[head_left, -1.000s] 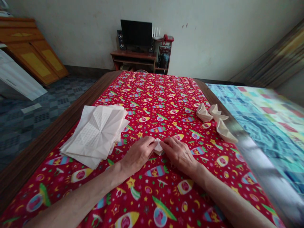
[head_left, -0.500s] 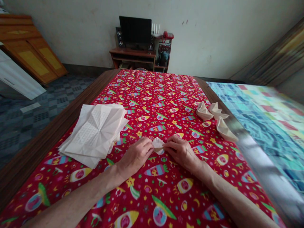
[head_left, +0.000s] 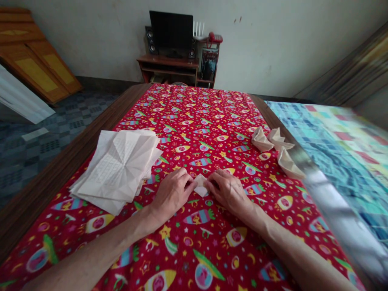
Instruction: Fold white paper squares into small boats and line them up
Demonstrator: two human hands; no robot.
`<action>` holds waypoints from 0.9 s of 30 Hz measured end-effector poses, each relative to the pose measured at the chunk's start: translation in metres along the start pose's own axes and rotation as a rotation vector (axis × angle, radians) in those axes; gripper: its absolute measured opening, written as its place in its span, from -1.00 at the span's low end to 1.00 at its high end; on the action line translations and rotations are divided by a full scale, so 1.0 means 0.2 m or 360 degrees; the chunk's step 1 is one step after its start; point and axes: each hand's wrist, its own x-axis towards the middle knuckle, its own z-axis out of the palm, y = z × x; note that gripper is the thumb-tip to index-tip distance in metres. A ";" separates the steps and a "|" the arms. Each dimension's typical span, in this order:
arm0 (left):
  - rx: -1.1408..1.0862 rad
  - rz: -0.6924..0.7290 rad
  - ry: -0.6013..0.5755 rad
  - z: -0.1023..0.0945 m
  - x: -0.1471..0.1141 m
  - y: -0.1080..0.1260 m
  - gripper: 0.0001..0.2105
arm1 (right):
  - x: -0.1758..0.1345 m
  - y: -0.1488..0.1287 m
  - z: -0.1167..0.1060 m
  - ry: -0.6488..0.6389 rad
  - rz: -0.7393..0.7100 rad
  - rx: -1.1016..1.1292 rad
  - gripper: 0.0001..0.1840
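Note:
A small folded piece of white paper (head_left: pixel 200 186) lies on the red patterned cloth between my hands. My left hand (head_left: pixel 176 186) pinches its left side, and my right hand (head_left: pixel 226 186) pinches the right side; fingertips cover both edges. To the left is a loose stack of creased paper sheets (head_left: pixel 118 167), the top one marked with folds fanning out from its middle. Three folded paper boats stand at the right: one paper boat (head_left: pixel 261 139) at the back left, another (head_left: pixel 279 139) beside it and a third (head_left: pixel 289 162) nearer me.
The red cloth (head_left: pixel 209 135) covers most of a dark wooden table (head_left: pixel 112 113). A bed with a blue patchwork cover (head_left: pixel 327 161) adjoins the right side. Beyond the far edge are a desk (head_left: pixel 168 64) with a monitor (head_left: pixel 171 34) and a red telephone (head_left: pixel 215 38). A wooden cabinet (head_left: pixel 39 60) stands left.
The folded paper shows a different shape, its lower part now a pale pointed flap. Both hands stay pinched at its sides, fingers slightly shifted. The whole view has tilted a little.

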 end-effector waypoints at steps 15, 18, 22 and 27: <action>0.0273 0.0056 -0.0066 -0.02 0.03 -0.02 -0.79 | 0.03 -0.02 0.00 -0.0069 0.0114 -0.0104 -0.75; 0.0215 0.0029 -0.0087 -0.03 0.03 -0.04 -0.79 | 0.04 -0.01 -0.03 -0.0124 0.0129 -0.0083 -0.74; 0.0162 -0.0011 -0.0126 -0.05 0.02 -0.05 -0.80 | 0.03 0.00 -0.06 -0.0187 0.0123 -0.0088 -0.72; 0.0186 -0.0042 -0.0131 -0.05 0.03 -0.05 -0.79 | 0.02 -0.01 -0.05 -0.0135 0.0135 -0.0151 -0.69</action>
